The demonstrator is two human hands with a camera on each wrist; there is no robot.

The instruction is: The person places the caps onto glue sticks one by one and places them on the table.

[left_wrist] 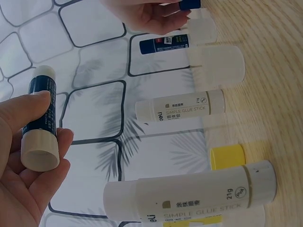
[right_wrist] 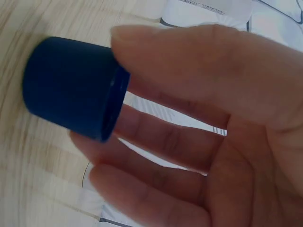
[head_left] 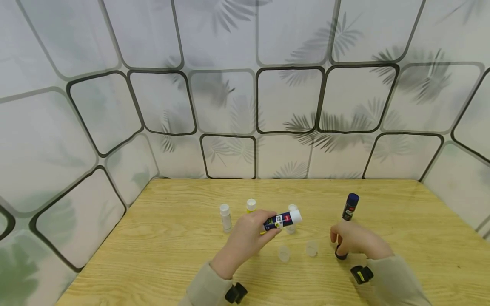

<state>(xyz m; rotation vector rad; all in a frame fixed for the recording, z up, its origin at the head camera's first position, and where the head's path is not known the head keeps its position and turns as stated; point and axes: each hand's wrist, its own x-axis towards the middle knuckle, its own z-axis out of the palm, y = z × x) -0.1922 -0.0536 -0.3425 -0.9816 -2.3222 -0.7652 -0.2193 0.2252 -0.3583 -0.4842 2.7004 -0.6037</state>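
Observation:
My left hand [head_left: 249, 229] grips a dark blue glue stick [head_left: 281, 220] with a white end, held tilted above the table. In the left wrist view, the thumb presses across the label of this glue stick [left_wrist: 40, 106], and its hollow white end faces the camera. Low over the table on the right, my right hand [head_left: 357, 240] pinches a dark blue cap [right_wrist: 71, 87] between thumb and fingers at its rim. Just behind that hand stands another dark blue glue stick [head_left: 350, 207], upright, its lower part hidden by the hand.
Two translucent caps [head_left: 284, 253] [head_left: 311, 248] rest on the wooden table [head_left: 160, 255] between my hands. White glue sticks [head_left: 226, 217] [left_wrist: 189, 194] stand behind the left hand, along with a yellow one [head_left: 251, 205], partly hidden. A patterned curtain [head_left: 229, 102] borders the table.

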